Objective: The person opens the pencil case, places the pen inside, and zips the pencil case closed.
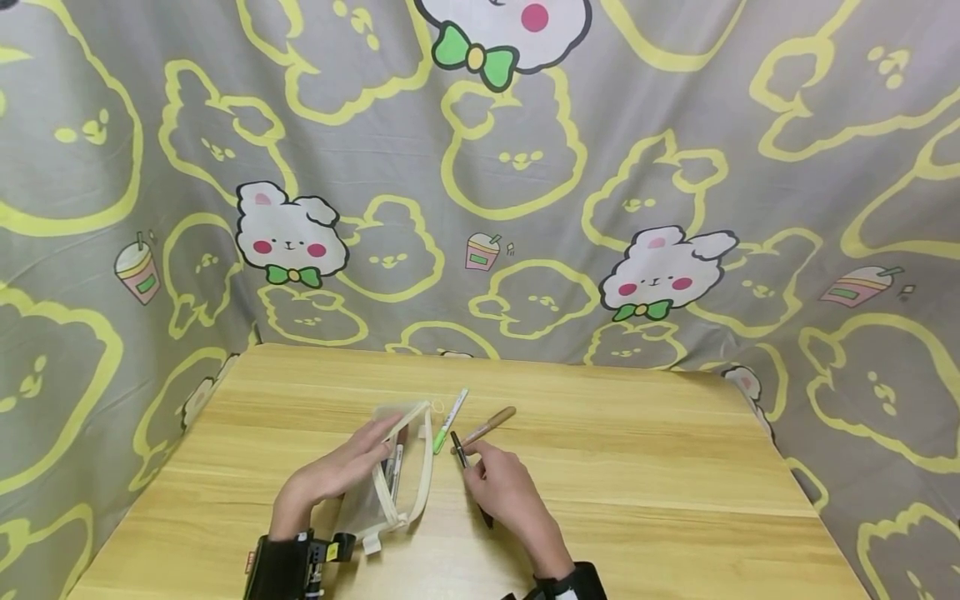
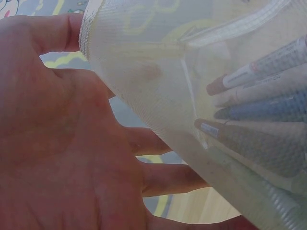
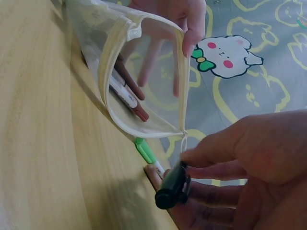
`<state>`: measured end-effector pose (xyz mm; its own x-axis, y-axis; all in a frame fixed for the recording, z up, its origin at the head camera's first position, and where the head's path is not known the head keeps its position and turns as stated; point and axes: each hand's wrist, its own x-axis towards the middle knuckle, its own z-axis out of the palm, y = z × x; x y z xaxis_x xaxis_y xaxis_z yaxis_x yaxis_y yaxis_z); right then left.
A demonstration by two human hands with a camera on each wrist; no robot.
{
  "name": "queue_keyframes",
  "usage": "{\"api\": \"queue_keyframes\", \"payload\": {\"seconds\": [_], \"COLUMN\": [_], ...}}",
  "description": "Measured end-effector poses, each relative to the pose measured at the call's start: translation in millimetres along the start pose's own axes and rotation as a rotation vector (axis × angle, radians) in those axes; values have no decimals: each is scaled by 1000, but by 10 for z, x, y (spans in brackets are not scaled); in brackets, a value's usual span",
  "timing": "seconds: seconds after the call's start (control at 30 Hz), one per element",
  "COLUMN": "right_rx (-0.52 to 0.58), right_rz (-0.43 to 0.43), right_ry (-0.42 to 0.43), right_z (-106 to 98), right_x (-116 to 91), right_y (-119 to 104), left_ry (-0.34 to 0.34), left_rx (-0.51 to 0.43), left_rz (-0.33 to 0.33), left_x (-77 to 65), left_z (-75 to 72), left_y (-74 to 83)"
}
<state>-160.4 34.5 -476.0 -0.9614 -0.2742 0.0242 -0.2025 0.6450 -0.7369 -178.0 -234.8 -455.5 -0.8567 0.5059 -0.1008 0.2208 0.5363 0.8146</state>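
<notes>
A translucent mesh zip pouch (image 1: 362, 510) with cream edging lies on the table, its mouth spread apart. My left hand (image 1: 337, 477) holds the pouch's upper side, thumb at the rim and fingers stretched along the outside of the mesh. Several markers (image 2: 268, 108) show through the wall inside it. To the right of the pouch mouth, my right hand (image 1: 504, 483) pinches a black capped marker (image 3: 171, 186) between thumb and fingers. Just beyond that hand lie a white marker with a green cap (image 1: 450, 422) and a brown marker (image 1: 492, 422).
The wood-grain table (image 1: 637, 475) extends to both sides of the hands. A grey curtain (image 1: 420, 150) with yellow outlines and white rabbits hangs behind the table and along its sides. A wrist-worn camera (image 1: 341, 547) sits near the pouch's lower end.
</notes>
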Motion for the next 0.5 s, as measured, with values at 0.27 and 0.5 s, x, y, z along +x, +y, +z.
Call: {"api": "queue_keyframes", "payload": {"seconds": [0.27,0.5], "right_rx": [83,75], "right_rz": [-18,-39], "right_ry": [25,54], "right_z": [78,127], "right_x": [36,61], "right_y": [-62,-88], "left_ry": [5,13], "left_rx": [-7,5], "left_rz": [10,20], "left_x": [6,13], "left_z": [-6,3], "left_y": [0,-3]}}
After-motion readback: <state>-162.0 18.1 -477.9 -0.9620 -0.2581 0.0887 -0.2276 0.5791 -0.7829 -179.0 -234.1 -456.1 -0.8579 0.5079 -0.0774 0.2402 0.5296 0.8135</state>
